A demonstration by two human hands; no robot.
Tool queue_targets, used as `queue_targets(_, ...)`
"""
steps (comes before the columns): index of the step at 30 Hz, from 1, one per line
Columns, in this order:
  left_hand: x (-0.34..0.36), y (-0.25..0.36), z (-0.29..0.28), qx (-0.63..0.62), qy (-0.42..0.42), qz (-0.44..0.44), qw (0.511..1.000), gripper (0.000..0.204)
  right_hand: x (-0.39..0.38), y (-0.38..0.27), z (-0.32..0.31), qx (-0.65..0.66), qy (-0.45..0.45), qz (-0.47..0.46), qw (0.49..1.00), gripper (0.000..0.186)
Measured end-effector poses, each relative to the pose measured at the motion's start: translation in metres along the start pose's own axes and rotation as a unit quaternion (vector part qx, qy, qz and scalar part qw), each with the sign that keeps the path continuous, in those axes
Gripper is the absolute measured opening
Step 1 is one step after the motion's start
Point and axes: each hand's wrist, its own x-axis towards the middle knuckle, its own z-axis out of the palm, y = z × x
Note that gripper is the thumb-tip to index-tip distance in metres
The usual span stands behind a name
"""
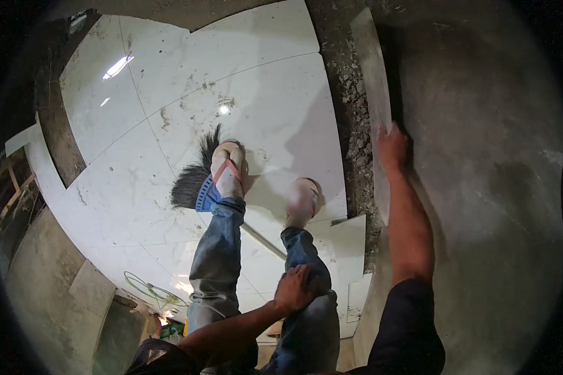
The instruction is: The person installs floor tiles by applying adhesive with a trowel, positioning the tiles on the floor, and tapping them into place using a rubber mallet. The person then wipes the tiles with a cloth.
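My right hand (395,149) grips the upper edge of a long, flat grey strip (372,69), which looks like a cut tile. The strip stands on edge over the rubble-filled gap between the floor tiles and the grey wall, and a dark shadow lies behind its far part. On my right knee, against the blue jeans (309,325), rests my left hand (299,287) with nothing visible in it. Its fingers lie over the cloth and are partly hard to make out. A broom (197,181) with black bristles and a blue head lies beside my left foot.
Glossy white floor tiles (281,94) carry dirt smudges. Along their right edge runs a gap of broken rubble (355,125). A grey wall (488,156) rises at the right. A green hose or cord (150,287) lies coiled at lower left. Small tile pieces (350,250) sit near my right foot.
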Motion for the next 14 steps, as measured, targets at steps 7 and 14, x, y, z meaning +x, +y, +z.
queue_targets(7, -0.003, -0.003, -0.023, -0.062, 0.004, 0.017, 0.998, 0.04, 0.075, -0.037, -0.014, 0.073, 0.005, 0.057, 0.996, 0.051)
queue_targets(14, -0.01, -0.012, -0.029, -0.09, -0.042, -0.008, 0.995, 0.041, 0.086, -0.073, -0.043, 0.074, -0.04, 0.186, 0.979, 0.059)
